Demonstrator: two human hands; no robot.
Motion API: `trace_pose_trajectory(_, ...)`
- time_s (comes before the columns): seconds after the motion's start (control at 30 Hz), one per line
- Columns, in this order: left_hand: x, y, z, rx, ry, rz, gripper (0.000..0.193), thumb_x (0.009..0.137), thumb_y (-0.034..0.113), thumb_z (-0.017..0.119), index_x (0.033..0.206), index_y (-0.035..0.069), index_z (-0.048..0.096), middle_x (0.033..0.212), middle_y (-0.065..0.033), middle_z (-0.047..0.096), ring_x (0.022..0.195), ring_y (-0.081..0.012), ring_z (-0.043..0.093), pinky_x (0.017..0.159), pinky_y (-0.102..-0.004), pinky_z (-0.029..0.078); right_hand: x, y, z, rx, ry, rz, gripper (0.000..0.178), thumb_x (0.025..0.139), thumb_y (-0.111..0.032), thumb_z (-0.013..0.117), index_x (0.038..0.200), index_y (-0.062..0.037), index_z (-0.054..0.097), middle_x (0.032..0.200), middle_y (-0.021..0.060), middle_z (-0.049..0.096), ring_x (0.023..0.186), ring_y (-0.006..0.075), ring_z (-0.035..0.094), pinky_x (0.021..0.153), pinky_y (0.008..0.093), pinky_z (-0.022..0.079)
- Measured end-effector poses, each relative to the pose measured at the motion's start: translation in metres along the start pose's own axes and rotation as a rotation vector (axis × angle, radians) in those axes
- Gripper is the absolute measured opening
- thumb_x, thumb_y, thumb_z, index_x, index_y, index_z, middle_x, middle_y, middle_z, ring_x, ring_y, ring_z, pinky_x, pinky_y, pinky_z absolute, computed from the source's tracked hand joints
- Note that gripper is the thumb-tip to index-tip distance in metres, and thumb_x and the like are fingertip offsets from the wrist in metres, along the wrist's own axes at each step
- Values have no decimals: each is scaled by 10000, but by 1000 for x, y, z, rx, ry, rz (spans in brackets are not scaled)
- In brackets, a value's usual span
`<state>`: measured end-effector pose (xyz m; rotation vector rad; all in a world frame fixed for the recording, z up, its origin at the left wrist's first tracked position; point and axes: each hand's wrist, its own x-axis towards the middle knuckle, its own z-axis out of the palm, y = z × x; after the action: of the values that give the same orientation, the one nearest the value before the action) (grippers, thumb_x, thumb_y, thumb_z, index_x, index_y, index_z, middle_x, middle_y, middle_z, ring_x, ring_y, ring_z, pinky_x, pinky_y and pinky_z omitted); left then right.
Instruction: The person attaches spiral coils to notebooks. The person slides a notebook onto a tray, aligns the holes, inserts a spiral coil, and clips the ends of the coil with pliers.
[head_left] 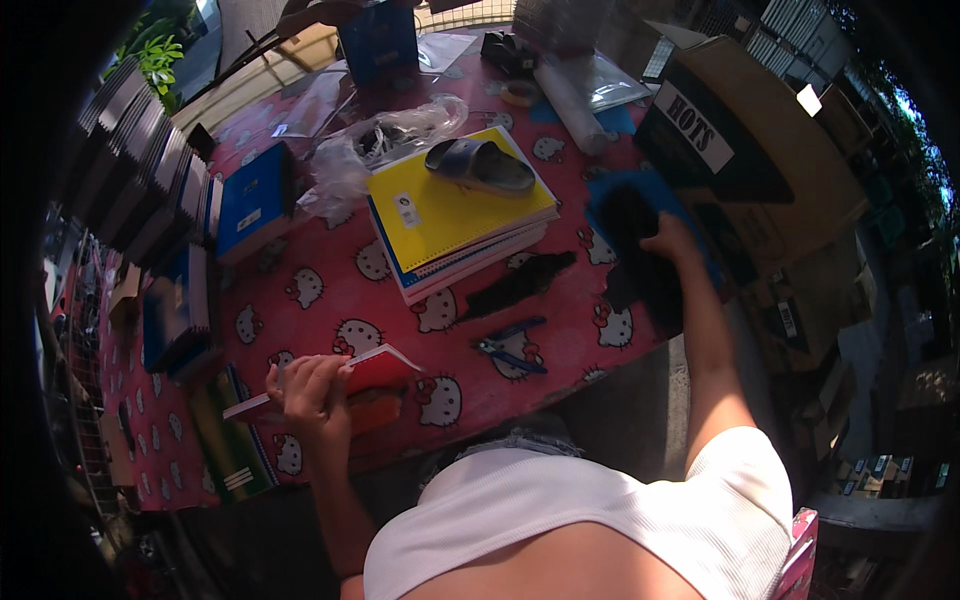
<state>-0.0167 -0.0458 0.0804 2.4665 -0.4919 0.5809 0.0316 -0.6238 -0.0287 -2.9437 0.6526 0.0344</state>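
Observation:
My left hand (315,395) is closed on a thin notebook (382,368) with a red cover, held tilted at the near edge of the table. My right hand (672,242) reaches to a dark black bundle (628,212) lying on a blue sheet (700,235) at the right; its fingertips are lost in the dark. Between my hands lie blue-handled pliers (512,347) and a second black bundle (522,284). Behind them is a stack of spiral notebooks with a yellow cover (430,215) on top, and a grey slide sandal (480,165) rests on it.
Tall stacks of notebooks (130,165) and blue books (255,200) line the left side. Crumpled clear plastic (350,160), a tape roll (520,94) and a plastic roll (570,105) lie farther back. Large cardboard boxes (760,150) stand at the right. A pink patterned cloth (310,320) covers the table.

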Motion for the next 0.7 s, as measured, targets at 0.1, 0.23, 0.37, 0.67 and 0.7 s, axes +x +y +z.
trace_pose_trajectory(0.1,-5,-5,-2,28,18,-11,79,842,105,662,910,79,693,904,-25,665,957,-201,604,1054,-408,269,-29,-69,-6,-154,-126,47,842,662,-517,786,1263,1,503,1167,177,593,1065,350,600,874,458,501)
trace_pose_trajectory(0.23,1,-3,5,42,129,84,102,835,111,674,930,87,703,936,-16,672,991,-198,608,1054,-415,274,-57,-110,45,-144,33,157,905,707,-554,746,1342,-13,395,1338,184,441,1186,363,503,891,469,482)
trace_pose_trajectory(0.37,-6,-12,-3,62,84,27,90,826,107,685,910,92,711,948,-29,688,1012,-206,620,1058,-428,289,-75,-143,31,-70,345,-8,748,740,-444,757,1287,-35,451,1269,171,470,1137,347,510,876,445,485)
trace_pose_trajectory(0.67,-4,-6,1,-61,113,48,80,806,100,703,886,94,708,931,-41,686,955,-219,627,1063,-442,285,-43,-112,39,93,285,-96,192,792,-152,692,931,-55,601,984,161,552,912,356,607,736,439,517)
trace_pose_trajectory(0.7,-2,-7,1,-62,146,63,81,811,111,701,890,96,706,938,-44,680,938,-219,624,1064,-451,273,-45,-112,36,101,277,-114,192,792,-152,692,931,-55,601,984,161,552,912,356,607,736,439,517)
